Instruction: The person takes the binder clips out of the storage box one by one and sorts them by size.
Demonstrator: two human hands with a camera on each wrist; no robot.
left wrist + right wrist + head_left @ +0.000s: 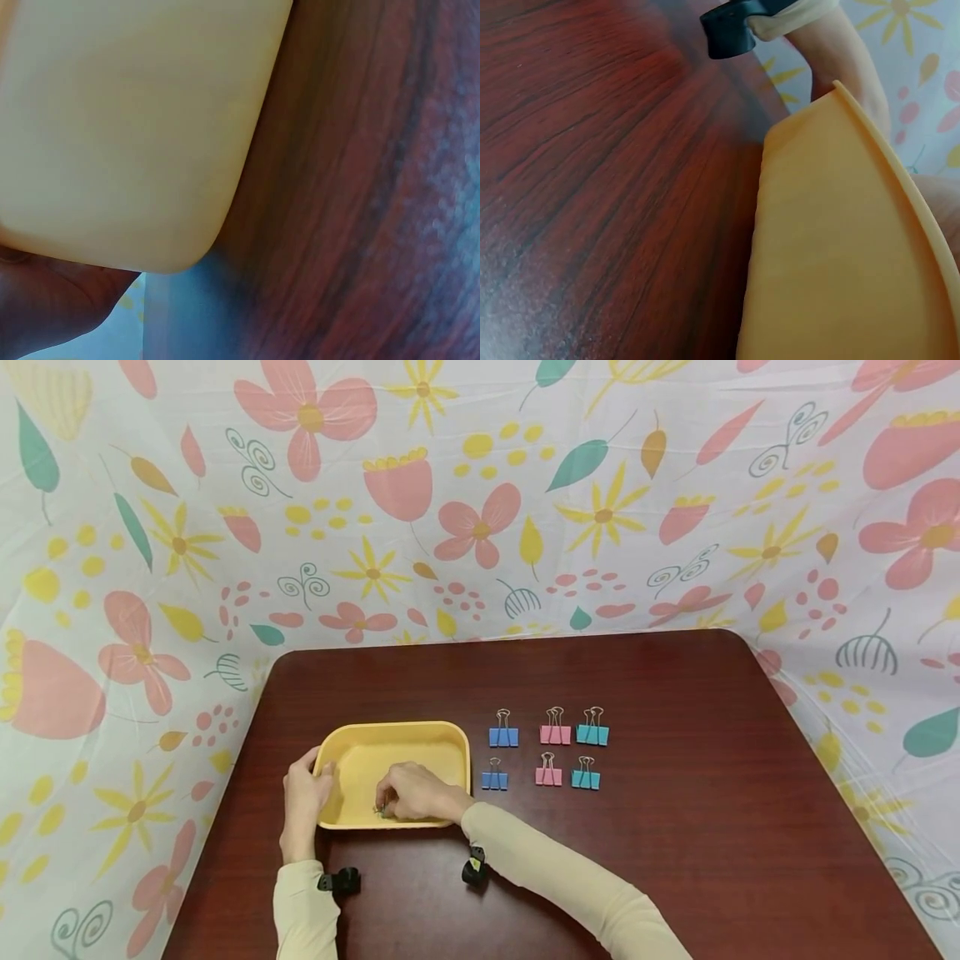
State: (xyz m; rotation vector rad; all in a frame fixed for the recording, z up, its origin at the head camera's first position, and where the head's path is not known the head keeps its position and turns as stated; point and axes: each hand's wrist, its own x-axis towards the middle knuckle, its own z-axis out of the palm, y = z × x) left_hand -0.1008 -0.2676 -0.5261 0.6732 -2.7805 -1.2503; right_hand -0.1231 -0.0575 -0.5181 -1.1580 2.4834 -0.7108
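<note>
A yellow plastic tray lies on the table's left half. My left hand grips its left end, thumb over the rim on the inside and fingers along the outer wall. Inside the tray, near its front wall, my right hand points down with curled fingers and pinches a small binder clip. Only teal and metallic bits of that clip show past the fingertips. In the left wrist view the tray's outer wall fills much of the picture; the right wrist view shows its outer side too.
Right of the tray, binder clips stand in two rows: larger blue, pink and teal behind, smaller blue, pink and teal in front. A flowered cloth hangs behind the dark wooden table.
</note>
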